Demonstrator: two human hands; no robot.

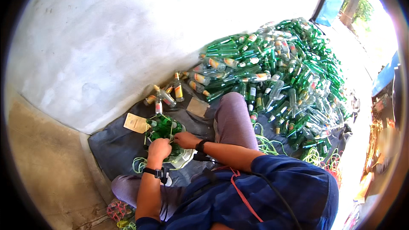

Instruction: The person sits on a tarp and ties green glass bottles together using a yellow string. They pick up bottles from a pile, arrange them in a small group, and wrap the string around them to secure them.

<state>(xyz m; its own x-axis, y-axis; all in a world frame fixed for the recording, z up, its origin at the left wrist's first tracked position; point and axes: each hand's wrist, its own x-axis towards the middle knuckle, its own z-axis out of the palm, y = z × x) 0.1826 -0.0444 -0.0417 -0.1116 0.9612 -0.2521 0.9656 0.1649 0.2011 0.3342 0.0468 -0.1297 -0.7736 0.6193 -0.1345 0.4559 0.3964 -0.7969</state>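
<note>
A tight cluster of green glass bottles point(161, 124) stands in front of me, with a pale cord point(171, 129) running across its top. My left hand point(159, 149) is closed at the near side of the cluster, pinching the cord. From the right, my right hand point(186, 140) meets it, its fingers also pinched together on the cord; the fingertips are small and partly hidden. Under the near side of the bottles shows a white plastic piece point(184, 161). A loop of light green cord point(138, 165) lies to the left of it.
A large heap of green and clear bottles point(294, 68) fills the right, against a white wall point(106, 38). Several labelled clear bottles point(178, 87) stand or lie beyond the cluster. Cardboard point(136, 123) lies on the dark sheet point(111, 149). Loose green cord point(266, 145) lies by my knee.
</note>
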